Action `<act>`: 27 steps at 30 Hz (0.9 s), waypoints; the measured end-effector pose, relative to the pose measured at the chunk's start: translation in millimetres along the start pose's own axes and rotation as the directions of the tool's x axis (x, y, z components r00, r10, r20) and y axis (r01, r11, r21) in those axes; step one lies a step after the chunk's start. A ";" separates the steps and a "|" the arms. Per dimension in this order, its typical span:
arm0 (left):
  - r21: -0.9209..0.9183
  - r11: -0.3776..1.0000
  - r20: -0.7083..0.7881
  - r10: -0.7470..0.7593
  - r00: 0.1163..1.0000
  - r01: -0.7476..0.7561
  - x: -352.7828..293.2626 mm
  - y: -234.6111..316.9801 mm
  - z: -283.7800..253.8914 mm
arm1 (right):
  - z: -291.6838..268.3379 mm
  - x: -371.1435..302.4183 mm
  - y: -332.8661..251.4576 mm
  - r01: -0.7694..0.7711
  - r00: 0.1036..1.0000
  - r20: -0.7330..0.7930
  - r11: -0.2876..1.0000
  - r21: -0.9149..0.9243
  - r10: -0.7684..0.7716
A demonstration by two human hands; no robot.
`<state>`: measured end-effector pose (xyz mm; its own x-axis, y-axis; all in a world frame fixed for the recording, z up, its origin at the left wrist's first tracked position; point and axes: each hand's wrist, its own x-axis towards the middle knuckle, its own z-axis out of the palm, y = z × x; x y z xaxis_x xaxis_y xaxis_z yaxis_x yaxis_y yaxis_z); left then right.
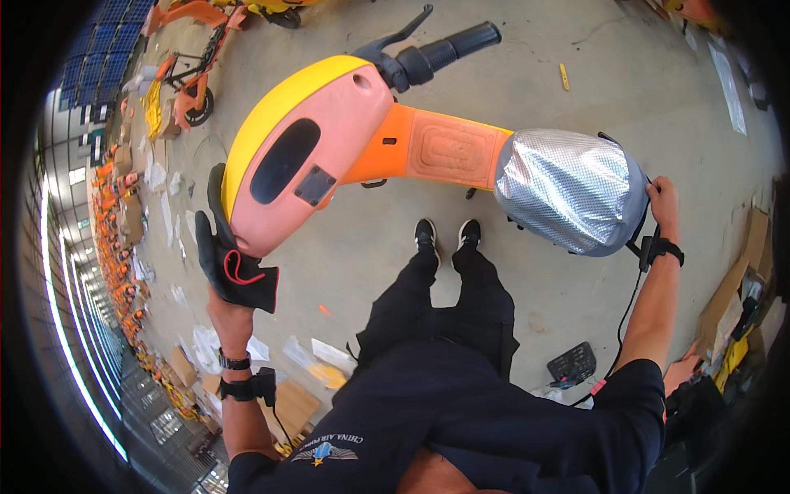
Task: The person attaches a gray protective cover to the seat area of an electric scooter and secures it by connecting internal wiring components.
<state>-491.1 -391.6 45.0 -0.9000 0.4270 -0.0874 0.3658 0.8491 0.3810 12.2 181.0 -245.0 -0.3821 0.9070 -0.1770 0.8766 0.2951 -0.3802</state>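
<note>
An orange scooter (399,140) with a yellow front edge and a pinkish panel stands crosswise before me, its front to the left. Dark fabric with red edging, apparently a glove (220,251), covers my left hand at the left end of the handlebar; the fingers and left grip are hidden. At the far side, the right handlebar grip (444,53) and its brake lever (407,29) stick out, held by neither hand. A silver quilted cover (568,189) lies over the seat. Behind it my right hand (663,202) is closed on the scooter's rear edge, probably a grab rail.
Another orange scooter (193,90) stands at the far left, and a long row of orange machines (107,239) lines the left side. Cardboard and plastic scraps lie at the lower left. A black basket-like tray (572,362) sits near my right side; boxes (728,296) are beyond.
</note>
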 end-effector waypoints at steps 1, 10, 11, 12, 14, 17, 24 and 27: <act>-0.041 0.999 -0.001 -0.015 1.000 0.015 -10.6 0.5 6.5 | -1.0 2.6 3.8 0.014 1.000 -0.003 1.000 0.000 -0.014; -0.648 0.683 0.012 -0.434 0.901 0.337 -141.2 40.5 176.5 | 8.0 -4.9 -8.4 0.040 0.997 0.059 0.996 0.082 -0.045; -0.679 0.685 -0.031 -0.386 0.922 0.264 -142.6 40.5 196.5 | 9.4 -3.9 -14.1 0.089 0.995 0.034 0.994 0.068 -0.091; -0.705 0.681 -0.068 -0.343 0.937 0.198 -144.9 41.2 212.6 | 9.2 -7.1 -19.9 0.134 0.991 0.017 0.990 0.048 -0.135; -0.793 0.559 -0.013 -0.411 0.912 0.241 -135.0 84.9 227.4 | 3.5 -9.9 -27.9 0.148 0.988 0.053 0.989 0.000 -0.148; -0.852 0.499 -0.138 -0.501 0.854 0.156 -128.7 133.6 245.2 | 9.1 -7.5 -31.2 0.209 0.978 0.003 0.978 0.022 -0.209; -0.847 0.507 -0.153 -0.519 0.841 0.159 -139.1 146.8 249.5 | -2.0 -5.9 -39.2 0.239 0.955 0.227 0.947 -0.217 -0.189; -0.840 0.531 -0.199 -0.496 0.845 0.114 -168.4 118.2 255.3 | -11.4 -3.5 -51.0 0.292 0.923 0.346 0.894 -0.341 -0.169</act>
<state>-235.8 -283.7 -130.2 -0.9892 -0.1227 -0.0796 -0.1073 0.2388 0.9651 -27.8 166.2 -214.6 -0.6022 0.6831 -0.4131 0.7716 0.6308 -0.0816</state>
